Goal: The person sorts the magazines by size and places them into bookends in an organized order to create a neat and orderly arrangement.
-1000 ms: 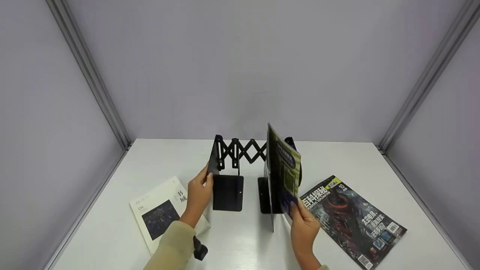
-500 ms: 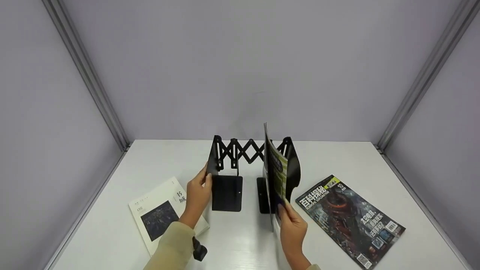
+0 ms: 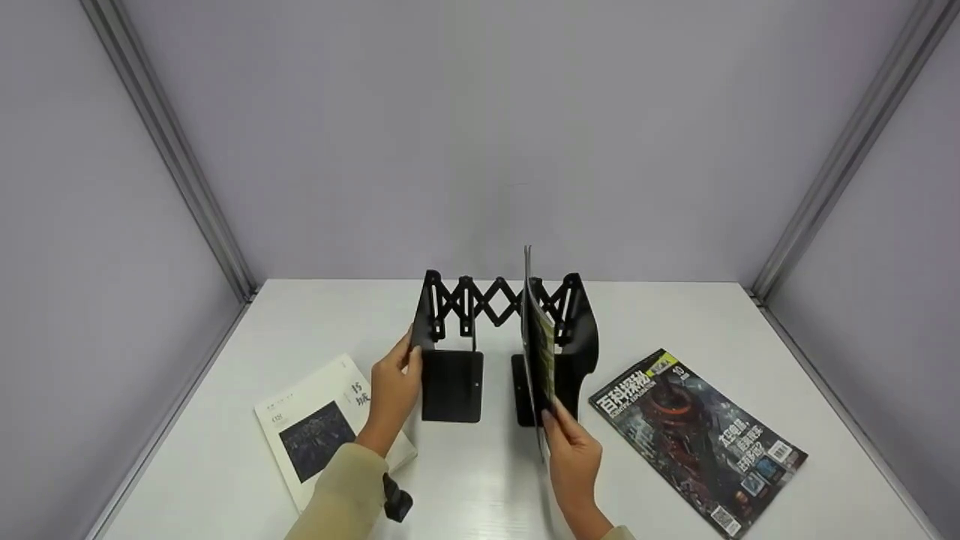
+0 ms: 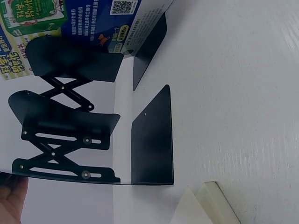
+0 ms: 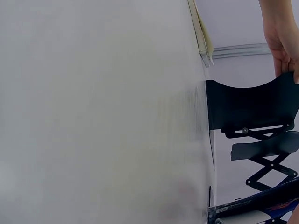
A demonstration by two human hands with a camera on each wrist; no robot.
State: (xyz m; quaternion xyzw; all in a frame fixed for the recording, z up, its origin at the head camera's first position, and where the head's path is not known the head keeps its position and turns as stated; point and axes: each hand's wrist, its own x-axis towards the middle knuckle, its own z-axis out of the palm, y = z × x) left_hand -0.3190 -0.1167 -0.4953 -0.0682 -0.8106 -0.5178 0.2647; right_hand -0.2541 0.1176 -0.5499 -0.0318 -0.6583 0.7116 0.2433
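A black expandable bookend [image 3: 452,386] with a zigzag lattice back stands on the white table. At its left side plate my left hand [image 3: 394,386] grips the edge, thumb on the inner face; in the right wrist view that hand [image 5: 285,39] is at the plate's top corner. My right hand [image 3: 574,457] pinches the near edge of a thin magazine [image 3: 546,356], held upright beside the bookend's right plate. Its printed blue and yellow cover [image 4: 93,23] shows in the left wrist view. Whether its bottom edge touches the base plate, I cannot tell.
A white paperback book [image 3: 319,427] lies at the left, partly behind my left forearm. Another magazine [image 3: 697,439] with a dark cover lies flat at the right. Grey walls [image 3: 480,150] enclose the table at the back and sides.
My right hand has moved left, bringing the magazine's loose cover in until it stands nearly edge-on to the head view. My left hand stays on the bookend's plate.
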